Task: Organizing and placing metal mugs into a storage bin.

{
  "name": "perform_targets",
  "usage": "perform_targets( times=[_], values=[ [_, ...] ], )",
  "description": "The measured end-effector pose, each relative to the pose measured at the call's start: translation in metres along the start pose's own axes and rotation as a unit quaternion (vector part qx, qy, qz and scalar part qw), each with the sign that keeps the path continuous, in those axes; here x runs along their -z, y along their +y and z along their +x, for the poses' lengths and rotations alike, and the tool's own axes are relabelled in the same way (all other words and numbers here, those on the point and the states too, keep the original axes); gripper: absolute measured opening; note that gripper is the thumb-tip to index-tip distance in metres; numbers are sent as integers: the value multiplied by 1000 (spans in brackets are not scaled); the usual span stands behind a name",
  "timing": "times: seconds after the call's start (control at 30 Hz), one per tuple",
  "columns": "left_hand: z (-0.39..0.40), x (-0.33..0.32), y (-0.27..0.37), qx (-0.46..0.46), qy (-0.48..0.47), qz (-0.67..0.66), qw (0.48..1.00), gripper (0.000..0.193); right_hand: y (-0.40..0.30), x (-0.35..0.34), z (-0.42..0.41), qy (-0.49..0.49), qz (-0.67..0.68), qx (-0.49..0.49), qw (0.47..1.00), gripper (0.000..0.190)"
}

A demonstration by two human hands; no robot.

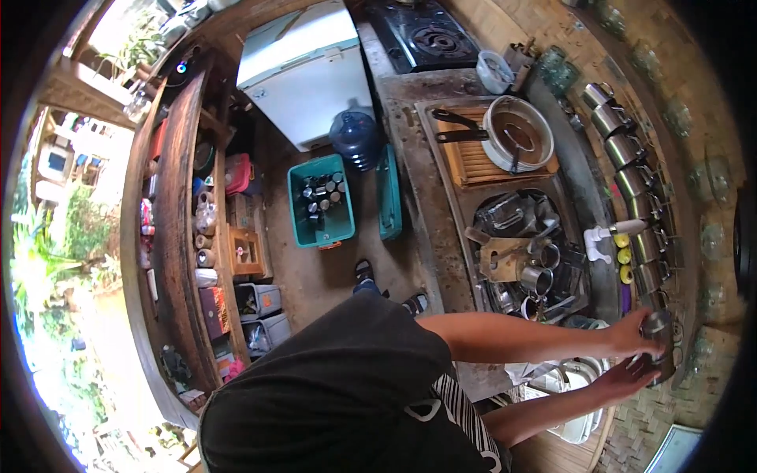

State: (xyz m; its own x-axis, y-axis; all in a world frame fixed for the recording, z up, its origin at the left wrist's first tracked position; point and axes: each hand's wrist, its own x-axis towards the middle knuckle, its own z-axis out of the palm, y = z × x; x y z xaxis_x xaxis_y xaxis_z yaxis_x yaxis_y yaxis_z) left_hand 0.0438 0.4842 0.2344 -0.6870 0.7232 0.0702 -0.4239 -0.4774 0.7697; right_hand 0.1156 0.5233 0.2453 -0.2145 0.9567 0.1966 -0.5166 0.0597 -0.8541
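Note:
Both my hands are at the near end of a row of stainless steel mugs point(633, 180) along the wall. My left hand point(631, 336) is closed around a steel mug point(657, 323). Just below it in the picture, my right hand point(628, 378) grips another steel mug point(666, 368), its fingers along the side. The two mugs are close together; whether they touch is hard to tell. Beneath my forearms is the sink point(473, 260), full of unsorted dishes, with a wooden board point(500, 260) and a steel mug point(537, 278) on top.
A white tap point(598, 243) juts over the sink. Pans point(518, 135) rest on a slatted wooden tray point(464, 159). Glass jars point(712, 239) line the wall. On the floor stand a green crate point(297, 222) holding several metal items and a blue water jug point(353, 139). White trays point(582, 378) lie below my arms.

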Motion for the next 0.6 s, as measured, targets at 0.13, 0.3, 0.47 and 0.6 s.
perform_targets(
  times=[0.13, 0.3, 0.47, 0.6],
  values=[
    [-57, 51, 29, -78, -43, 5, 996, 82, -6, -15, -52, -33, -18, -25, 999, 55],
    [-152, 161, 89, -110, -39, -12, 993, 80, 65, -3, -98, -204, -88, -54, 973, 66],
    [-260, 277, 119, -113, 127, 71, 983, 81, 104, -87, -212, -442, 61, -187, 875, 60],
    [-343, 355, 133, -126, 245, 65, 959, 75, 155, -114, -292, -529, 59, -304, 790, 55]
  ],
)
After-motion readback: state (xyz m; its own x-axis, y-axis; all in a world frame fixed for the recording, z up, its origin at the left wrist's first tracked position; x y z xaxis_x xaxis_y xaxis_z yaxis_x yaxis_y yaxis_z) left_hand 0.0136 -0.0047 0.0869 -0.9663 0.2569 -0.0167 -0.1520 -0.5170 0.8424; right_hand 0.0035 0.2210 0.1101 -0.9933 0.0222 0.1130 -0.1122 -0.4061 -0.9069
